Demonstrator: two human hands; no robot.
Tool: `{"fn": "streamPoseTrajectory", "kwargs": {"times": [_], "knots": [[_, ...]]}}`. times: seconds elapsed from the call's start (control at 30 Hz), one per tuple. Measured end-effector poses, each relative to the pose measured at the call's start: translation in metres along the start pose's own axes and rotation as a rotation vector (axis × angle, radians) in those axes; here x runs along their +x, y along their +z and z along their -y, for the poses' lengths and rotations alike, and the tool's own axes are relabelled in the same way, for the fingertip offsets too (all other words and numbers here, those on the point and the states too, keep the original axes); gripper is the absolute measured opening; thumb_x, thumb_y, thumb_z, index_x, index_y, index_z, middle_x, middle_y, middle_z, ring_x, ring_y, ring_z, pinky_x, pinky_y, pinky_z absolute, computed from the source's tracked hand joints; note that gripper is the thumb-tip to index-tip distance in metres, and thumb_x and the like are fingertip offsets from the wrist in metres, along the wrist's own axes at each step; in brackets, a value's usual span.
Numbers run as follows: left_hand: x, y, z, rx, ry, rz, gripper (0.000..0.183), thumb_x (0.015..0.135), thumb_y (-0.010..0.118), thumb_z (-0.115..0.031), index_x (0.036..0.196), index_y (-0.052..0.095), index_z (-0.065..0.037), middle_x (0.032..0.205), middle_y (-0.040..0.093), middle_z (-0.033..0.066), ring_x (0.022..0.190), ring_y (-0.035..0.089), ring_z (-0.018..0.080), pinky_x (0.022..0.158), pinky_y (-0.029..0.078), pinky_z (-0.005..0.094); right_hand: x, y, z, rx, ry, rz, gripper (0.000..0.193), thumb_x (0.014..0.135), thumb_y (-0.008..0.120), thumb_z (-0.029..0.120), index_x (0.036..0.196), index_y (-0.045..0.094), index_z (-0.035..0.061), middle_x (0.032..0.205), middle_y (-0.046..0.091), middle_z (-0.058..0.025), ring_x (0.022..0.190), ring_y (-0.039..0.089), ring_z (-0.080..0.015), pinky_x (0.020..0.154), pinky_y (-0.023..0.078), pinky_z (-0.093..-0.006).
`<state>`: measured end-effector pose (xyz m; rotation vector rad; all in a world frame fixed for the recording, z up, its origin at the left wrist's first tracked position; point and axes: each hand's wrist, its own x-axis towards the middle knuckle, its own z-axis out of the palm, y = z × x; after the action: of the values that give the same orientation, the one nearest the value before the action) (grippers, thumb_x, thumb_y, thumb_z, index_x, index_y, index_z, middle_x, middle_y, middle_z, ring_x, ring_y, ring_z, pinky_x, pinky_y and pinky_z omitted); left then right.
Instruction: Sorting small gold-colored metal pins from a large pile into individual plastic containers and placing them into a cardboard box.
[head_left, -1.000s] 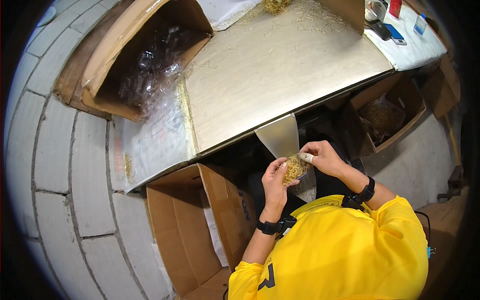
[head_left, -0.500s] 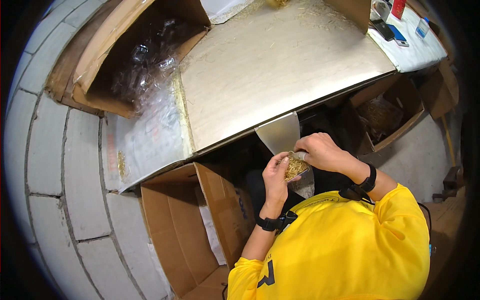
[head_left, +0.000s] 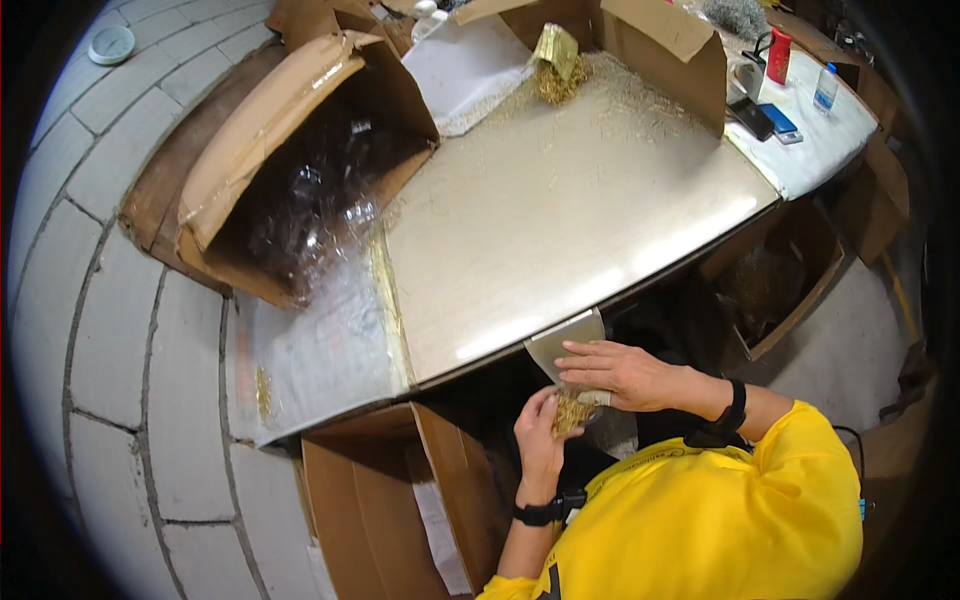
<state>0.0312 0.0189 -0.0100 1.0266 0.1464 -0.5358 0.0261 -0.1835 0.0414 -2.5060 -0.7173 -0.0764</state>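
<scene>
Head view: at lower centre of the frame, my left hand (head_left: 540, 440) curls its fingers around 1 clump of thin gold-coloured pins (head_left: 570, 413); my right hand (head_left: 625, 376) extends straight fingers just above it.

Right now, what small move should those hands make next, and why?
Perhaps the right hand should gently tuck in the tangled golden shreds with its thumb: the left hand holds them, and the right hand's thumb is already beside them, its fingers straight.
</scene>
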Motion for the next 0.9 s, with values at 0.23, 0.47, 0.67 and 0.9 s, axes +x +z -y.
{"fn": "streamPoseTrajectory", "kwargs": {"times": [0.23, 0.47, 0.67, 0.9], "knots": [[-0.012, -0.076, 0.012, 0.085, 0.074, -0.269, 0.02, 0.093, 0.051, -0.009, 0.109, 0.055, 0.003, 0.095, 0.063, 0.0127, 0.076, 0.067, 0.0201, 0.054, 0.06, 0.032, 0.122, -0.08, -0.171, -0.218, 0.73, -0.252, 0.068, 0.092, 0.047, 0.042, 0.142, 0.024, 0.0008, 0.145, 0.022, -0.03, 0.134, 0.023, -0.0447, 0.111, 0.023, -0.0475], [-0.003, -0.102, 0.044, -0.083, -0.07, -0.232, 0.024, 0.092, 0.052, -0.007, 0.114, 0.051, 0.003, 0.102, 0.062, 0.017, 0.083, 0.067, 0.026, 0.062, 0.06, 0.038, 0.213, -0.09, -0.262, -0.307, 0.794, -0.144, 0.068, 0.092, 0.044, 0.044, 0.143, 0.025, 0.0041, 0.15, 0.018, -0.022, 0.136, 0.022, -0.0407, 0.11, 0.023, -0.0501], [0.014, -0.109, 0.054, -0.073, -0.102, -0.116, 0.038, 0.083, 0.06, 0.006, 0.119, 0.049, 0.002, 0.111, 0.058, 0.0156, 0.095, 0.064, 0.0253, 0.072, 0.06, 0.0372, 0.183, -0.079, -0.185, -0.292, 0.548, 0.161, 0.061, 0.093, 0.043, 0.039, 0.141, 0.031, 0.0042, 0.149, 0.023, -0.0193, 0.135, 0.029, -0.0341, 0.109, 0.029, -0.0398], [0.023, -0.095, 0.056, -0.03, -0.134, -0.091, 0.035, 0.083, 0.059, 0.007, 0.117, 0.051, 0.002, 0.106, 0.061, 0.0153, 0.089, 0.066, 0.0238, 0.072, 0.059, 0.0361, 0.104, -0.082, -0.16, 0.035, 0.579, -0.136, 0.052, 0.094, 0.045, 0.028, 0.137, 0.036, -0.0005, 0.145, 0.031, -0.0209, 0.135, 0.029, -0.0338, 0.11, 0.027, -0.0369]]}}
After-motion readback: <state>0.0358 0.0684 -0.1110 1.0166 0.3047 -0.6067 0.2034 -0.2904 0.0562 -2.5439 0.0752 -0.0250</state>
